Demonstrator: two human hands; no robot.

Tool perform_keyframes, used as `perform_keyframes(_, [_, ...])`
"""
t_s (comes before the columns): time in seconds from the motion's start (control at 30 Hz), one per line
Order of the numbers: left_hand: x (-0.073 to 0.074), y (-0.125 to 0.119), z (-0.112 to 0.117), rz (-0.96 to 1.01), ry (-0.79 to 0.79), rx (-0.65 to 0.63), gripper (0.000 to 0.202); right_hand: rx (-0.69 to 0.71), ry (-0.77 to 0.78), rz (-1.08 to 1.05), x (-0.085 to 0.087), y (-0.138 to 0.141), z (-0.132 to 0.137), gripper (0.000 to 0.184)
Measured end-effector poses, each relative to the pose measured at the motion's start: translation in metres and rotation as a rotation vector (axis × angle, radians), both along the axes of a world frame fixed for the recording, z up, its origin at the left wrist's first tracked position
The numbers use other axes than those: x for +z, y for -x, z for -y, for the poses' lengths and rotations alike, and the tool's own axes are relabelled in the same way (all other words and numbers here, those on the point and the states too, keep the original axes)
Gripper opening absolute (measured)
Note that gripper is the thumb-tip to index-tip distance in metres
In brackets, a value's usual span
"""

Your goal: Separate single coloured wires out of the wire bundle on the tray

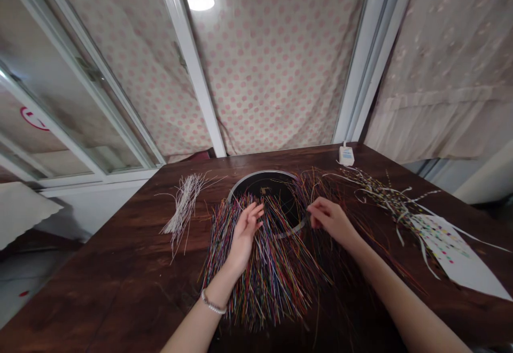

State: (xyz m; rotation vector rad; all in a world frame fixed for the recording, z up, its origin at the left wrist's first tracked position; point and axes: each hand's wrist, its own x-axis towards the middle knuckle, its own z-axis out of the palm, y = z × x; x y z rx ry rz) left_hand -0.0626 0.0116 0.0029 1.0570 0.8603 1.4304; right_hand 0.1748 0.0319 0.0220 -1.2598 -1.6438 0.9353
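A thick heap of thin, many-coloured strands [272,278] lies on the dark wooden table, fanned toward me. Its far ends rest over a round black disc [282,182] with a grey rim. My left hand [246,230] is above the heap, fingers apart and slightly curled, with a bracelet at the wrist. At the disc's right edge, my right hand [327,218] has thumb and fingertips pinched together. Whatever may be between those fingertips is too small to make out. Looser reddish-brown strands [368,230] spread beside and beyond my right hand.
A bundle of white strands [185,203] lies at the left of the table [120,256]. On the right are dotted strands with white strips [385,198] and a white sheet [468,267] with coloured dots. A small white box [346,156] stands near the back edge.
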Motion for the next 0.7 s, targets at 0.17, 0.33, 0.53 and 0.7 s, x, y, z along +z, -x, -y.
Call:
perform_keyframes(0.17, [-0.007,-0.008,0.001,-0.01,-0.007,-0.115,0.046,0.396,0.106,-0.182,-0.01,0.047,0.026,0.019])
perform_keyframes(0.33, [-0.002,-0.011,0.006,0.126,0.027,-0.173,0.042,0.364,0.086,-0.036,-0.024,0.066,0.036,0.012])
perform_keyframes(0.53, [0.005,-0.011,0.009,0.188,0.089,-0.198,0.045,0.346,-0.023,0.094,-0.025,0.063,0.035,0.012])
perform_keyframes(0.7, [0.003,-0.012,0.009,0.121,0.131,-0.176,0.059,0.282,-0.072,0.184,-0.029,0.064,0.035,0.013])
